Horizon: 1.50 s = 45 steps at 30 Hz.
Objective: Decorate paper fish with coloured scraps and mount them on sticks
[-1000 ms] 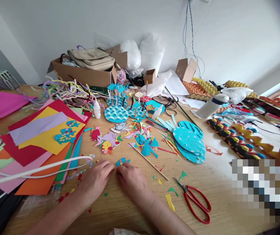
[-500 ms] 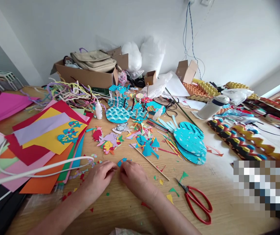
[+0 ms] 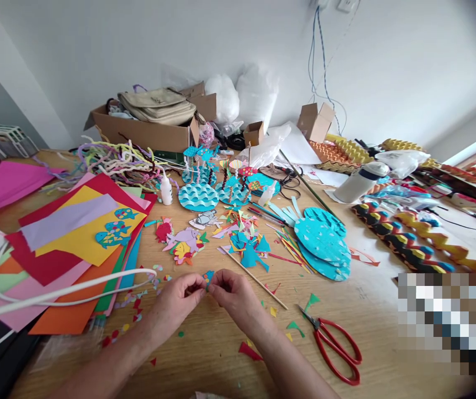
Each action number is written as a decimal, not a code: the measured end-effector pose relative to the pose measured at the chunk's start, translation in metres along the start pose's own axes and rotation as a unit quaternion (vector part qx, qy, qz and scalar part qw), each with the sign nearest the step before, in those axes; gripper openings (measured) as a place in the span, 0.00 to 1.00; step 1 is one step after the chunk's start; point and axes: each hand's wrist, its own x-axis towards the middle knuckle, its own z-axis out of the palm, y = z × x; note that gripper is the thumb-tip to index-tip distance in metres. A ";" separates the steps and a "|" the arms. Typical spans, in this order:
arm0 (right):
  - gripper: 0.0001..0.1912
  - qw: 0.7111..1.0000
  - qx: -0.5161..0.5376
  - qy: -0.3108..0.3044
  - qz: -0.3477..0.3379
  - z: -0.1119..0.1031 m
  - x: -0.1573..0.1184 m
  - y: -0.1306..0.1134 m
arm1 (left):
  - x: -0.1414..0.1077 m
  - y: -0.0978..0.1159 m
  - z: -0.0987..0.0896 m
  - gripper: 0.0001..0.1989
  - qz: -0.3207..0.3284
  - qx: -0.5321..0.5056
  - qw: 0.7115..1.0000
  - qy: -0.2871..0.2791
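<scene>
A small blue paper fish [image 3: 208, 276] with coloured spots is pinched between my two hands, just above the table. My left hand [image 3: 183, 291] grips its left side with thumb and fingertips, and my right hand [image 3: 230, 288] closes on its right side. My fingers cover much of the fish. Beyond them lie cut-out paper fish in purple [image 3: 185, 239], red and yellow. More blue spotted fish [image 3: 113, 235] rest on a yellow sheet to the left. A thin wooden stick [image 3: 258, 280] lies right of my hands, and red-handled scissors [image 3: 333, 346] lie farther right.
Coloured paper sheets [image 3: 61, 271] and a white cable [image 3: 96, 277] spread over the left side. Glue bottles [image 3: 165, 189] stand near wavy blue paper models [image 3: 198, 197]. Blue paper ovals [image 3: 323, 244], a white bottle [image 3: 360, 182] and painted carton strips [image 3: 402, 235] occupy the right.
Both hands have risen slightly off the tabletop and turned, with the fingertips drawn together on the blue fish. The view has shifted slightly.
</scene>
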 end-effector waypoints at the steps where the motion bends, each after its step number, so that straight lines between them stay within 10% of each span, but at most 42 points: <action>1: 0.06 1.000 -0.021 0.003 -0.014 -0.002 -0.001 -0.001 | 0.000 0.000 -0.001 0.05 -0.002 0.013 1.000 0.001; 10: 0.07 0.955 -0.251 -0.019 -0.158 -0.013 -0.005 -0.006 | 0.001 0.013 -0.005 0.06 0.011 0.157 0.987 -0.015; 45: 0.10 0.900 -0.433 -0.019 -0.045 0.007 0.009 0.002 | 0.002 -0.025 -0.006 0.18 0.273 0.304 0.912 0.049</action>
